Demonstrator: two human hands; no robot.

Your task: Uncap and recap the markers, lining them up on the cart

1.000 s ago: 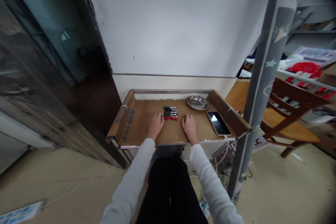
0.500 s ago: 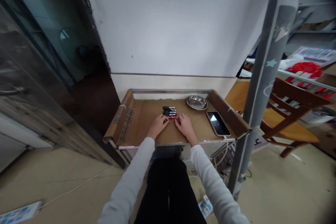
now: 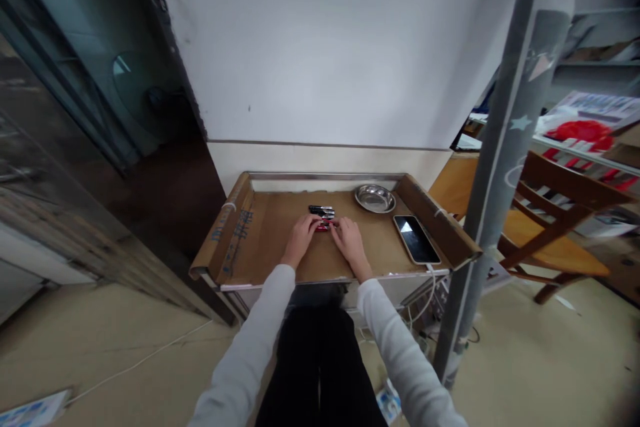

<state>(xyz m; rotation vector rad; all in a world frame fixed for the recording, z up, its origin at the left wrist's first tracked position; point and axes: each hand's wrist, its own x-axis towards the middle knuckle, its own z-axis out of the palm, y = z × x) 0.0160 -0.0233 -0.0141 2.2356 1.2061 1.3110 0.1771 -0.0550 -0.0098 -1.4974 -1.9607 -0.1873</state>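
Observation:
Several black marker pens (image 3: 320, 209) lie side by side in a small stack of rows on the cardboard-covered tabletop (image 3: 273, 240). Nearest to me in the row is a red marker pen (image 3: 323, 227). My left hand (image 3: 300, 237) pinches at the left end of a marker in the front part of the row, fingers bent. At the right end, the fingertips of my right hand (image 3: 349, 240) close on the same marker. My fingers partly cover the front markers, so which one they grip is hard to make out.
A round steel dish (image 3: 375, 199) sits at the back right, with a phone (image 3: 417, 240) in front of it, a white cable plugged in. Folded cardboard edges (image 3: 220, 230) flank the table. A grey post (image 3: 493, 167) and a wooden chair (image 3: 555, 227) stand to the right.
Both hands have moved slightly up and inward, and their fingertips now close over the front markers. The front markers are shifted a little and less evenly lined up.

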